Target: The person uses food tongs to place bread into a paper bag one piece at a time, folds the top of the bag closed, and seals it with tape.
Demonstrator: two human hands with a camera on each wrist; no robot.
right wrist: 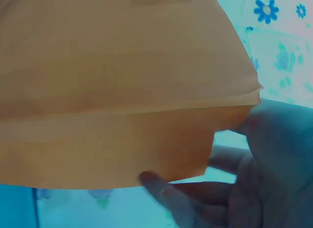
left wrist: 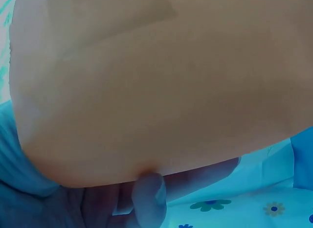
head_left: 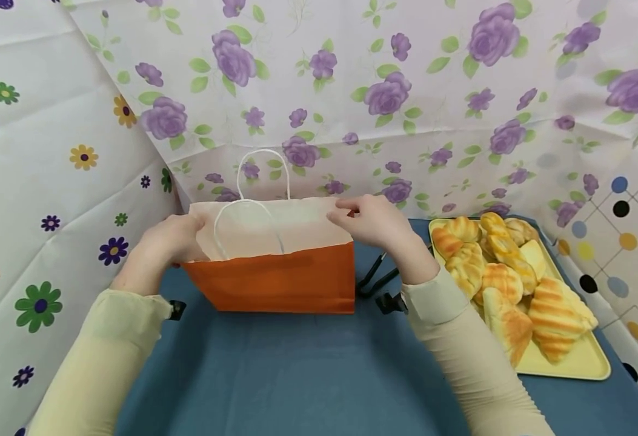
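An orange paper bag (head_left: pixel 283 281) stands upright on the table, its mouth spread and its white inside (head_left: pixel 297 221) showing. Two white cord handles rise from it, the far handle (head_left: pixel 263 151) above the near handle (head_left: pixel 240 202). My left hand (head_left: pixel 170 239) grips the left edge of the mouth; in the left wrist view its thumb (left wrist: pixel 149 197) presses the bag's edge, the other fingers partly hidden behind. At the right end of the far rim, my right hand (head_left: pixel 377 221) pinches the paper. The right wrist view shows a fingertip (right wrist: pixel 149 179) against that edge.
A yellow tray (head_left: pixel 569 372) piled with several breads and pastries (head_left: pixel 501 281) stands on the right. Between it and the bag lies a dark, thin-limbed object (head_left: pixel 375 281), partly behind my right wrist. Flowered sheets (head_left: pixel 319 109) hang behind the blue-covered table (head_left: pixel 297 375).
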